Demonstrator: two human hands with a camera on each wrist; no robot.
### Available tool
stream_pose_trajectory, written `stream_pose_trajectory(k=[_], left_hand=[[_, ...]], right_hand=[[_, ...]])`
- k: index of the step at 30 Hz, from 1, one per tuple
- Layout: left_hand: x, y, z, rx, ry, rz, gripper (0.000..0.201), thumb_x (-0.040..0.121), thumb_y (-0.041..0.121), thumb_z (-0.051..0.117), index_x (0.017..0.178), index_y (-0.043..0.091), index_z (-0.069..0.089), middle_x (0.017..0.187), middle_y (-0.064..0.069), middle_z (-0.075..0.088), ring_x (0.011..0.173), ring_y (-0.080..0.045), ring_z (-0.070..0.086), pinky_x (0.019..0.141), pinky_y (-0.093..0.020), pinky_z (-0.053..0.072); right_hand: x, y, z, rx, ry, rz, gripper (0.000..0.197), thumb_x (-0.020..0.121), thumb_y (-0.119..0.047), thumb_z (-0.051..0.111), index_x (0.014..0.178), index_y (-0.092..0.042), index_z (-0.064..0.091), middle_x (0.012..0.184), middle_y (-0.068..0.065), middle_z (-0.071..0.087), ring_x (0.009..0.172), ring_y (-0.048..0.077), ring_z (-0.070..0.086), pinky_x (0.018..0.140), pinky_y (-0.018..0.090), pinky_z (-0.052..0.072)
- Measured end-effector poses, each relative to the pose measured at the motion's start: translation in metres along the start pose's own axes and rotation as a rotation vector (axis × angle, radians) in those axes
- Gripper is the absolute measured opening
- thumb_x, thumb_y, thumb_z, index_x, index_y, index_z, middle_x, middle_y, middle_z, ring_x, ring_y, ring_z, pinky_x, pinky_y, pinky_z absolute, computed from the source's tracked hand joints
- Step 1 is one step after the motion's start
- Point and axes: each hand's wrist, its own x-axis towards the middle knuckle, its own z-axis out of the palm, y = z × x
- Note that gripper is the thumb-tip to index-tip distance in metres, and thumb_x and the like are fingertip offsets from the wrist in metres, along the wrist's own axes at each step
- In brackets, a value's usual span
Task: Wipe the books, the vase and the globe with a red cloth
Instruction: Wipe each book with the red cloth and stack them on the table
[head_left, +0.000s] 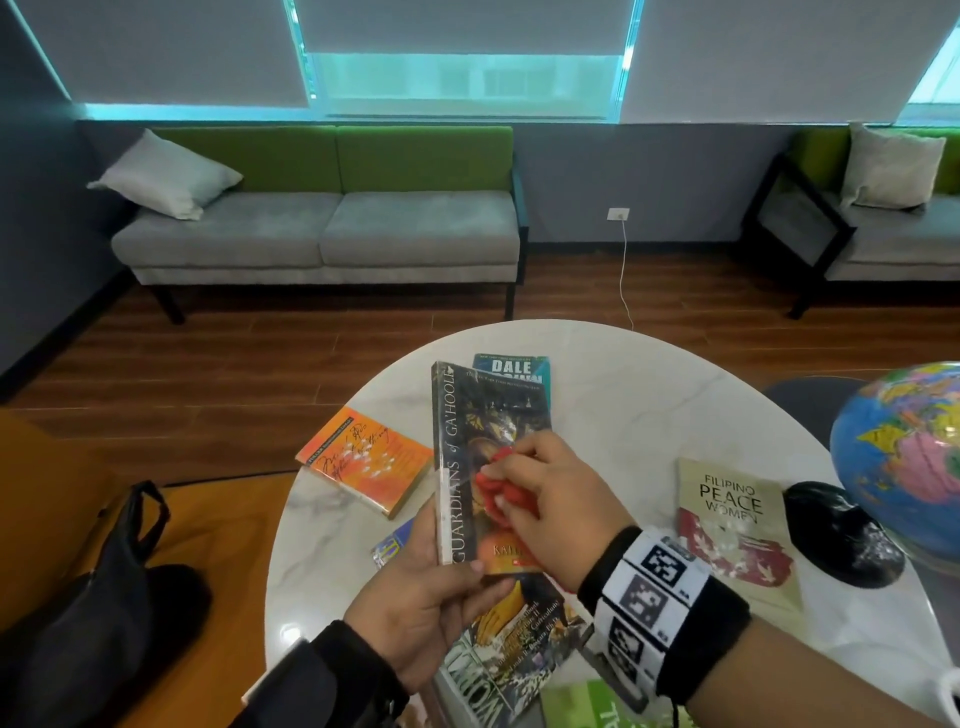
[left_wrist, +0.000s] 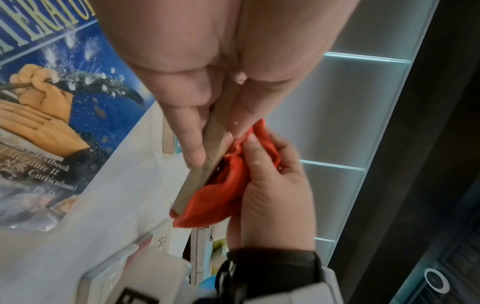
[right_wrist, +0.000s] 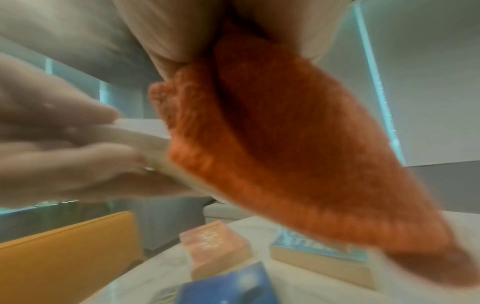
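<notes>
My left hand (head_left: 441, 582) grips the lower end of a dark paperback, the Guardians of Ga'Hoole book (head_left: 467, 447), and holds it tilted above the round table (head_left: 623, 374). My right hand (head_left: 540, 493) pinches a bunched red cloth (head_left: 498, 483) and presses it on the book's front cover. In the left wrist view the red cloth (left_wrist: 221, 191) lies against the book's page edge (left_wrist: 205, 164). The right wrist view is blurred and filled by the red cloth (right_wrist: 285, 154). The globe (head_left: 904, 457) stands at the table's right on a black base (head_left: 836, 535). I see no vase.
Several books lie on the table: an orange one (head_left: 363, 457), a Dale Brown paperback (head_left: 514, 366), Filipino Peace Women (head_left: 732, 525) and a literature textbook (head_left: 514, 649). A black bag (head_left: 104, 597) sits on an orange seat at left. A grey-green sofa (head_left: 322, 228) stands beyond.
</notes>
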Motion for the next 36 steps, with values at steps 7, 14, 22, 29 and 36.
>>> stream_pose_trajectory(k=[7,14,22,29,36], left_hand=[[-0.002,0.000,0.001,-0.076,0.017,0.045,0.079,0.074,-0.018,0.051,0.135,0.031,0.045,0.121,-0.013,0.065,0.101,-0.033,0.067,0.084,-0.042,0.053],[0.002,0.019,0.004,-0.108,-0.046,0.040,0.071,0.070,0.021,0.080,0.133,0.013,0.049,0.108,-0.024,0.065,0.087,-0.036,0.066,0.077,-0.048,0.055],[0.004,0.013,0.004,-0.101,0.059,0.096,0.066,0.078,0.005,0.065,0.131,0.037,0.045,0.117,-0.013,0.068,0.103,-0.036,0.066,0.079,-0.054,0.055],[0.001,0.009,-0.002,-0.066,0.032,0.053,0.092,0.051,0.011,0.090,0.129,0.034,0.048,0.121,-0.016,0.065,0.108,-0.039,0.063,0.079,-0.055,0.055],[-0.002,0.010,-0.003,-0.078,0.026,0.036,0.087,0.048,0.010,0.092,0.123,0.036,0.056,0.123,-0.019,0.062,0.107,-0.041,0.062,0.081,-0.058,0.053]], right_hand=[[-0.014,0.011,-0.001,0.088,0.037,-0.062,0.031,0.083,-0.022,0.067,0.107,-0.041,0.065,0.109,-0.032,0.041,0.102,-0.010,0.048,0.089,0.012,0.044],[-0.020,-0.006,0.001,0.004,-0.066,-0.253,0.028,0.084,-0.027,0.058,0.109,-0.038,0.064,0.120,-0.020,0.047,0.107,-0.002,0.047,0.091,0.007,0.038],[-0.004,0.019,-0.011,0.088,0.184,0.150,0.028,0.087,-0.020,0.064,0.112,-0.033,0.066,0.110,-0.020,0.045,0.102,-0.001,0.048,0.099,0.019,0.043],[-0.002,0.012,-0.018,0.108,0.114,0.185,0.028,0.089,-0.023,0.061,0.115,-0.035,0.063,0.113,-0.022,0.045,0.104,-0.002,0.047,0.098,0.019,0.042],[0.000,0.003,-0.018,0.159,0.154,0.130,0.029,0.088,-0.017,0.063,0.112,-0.034,0.064,0.111,-0.019,0.049,0.102,-0.004,0.048,0.095,0.011,0.037]])
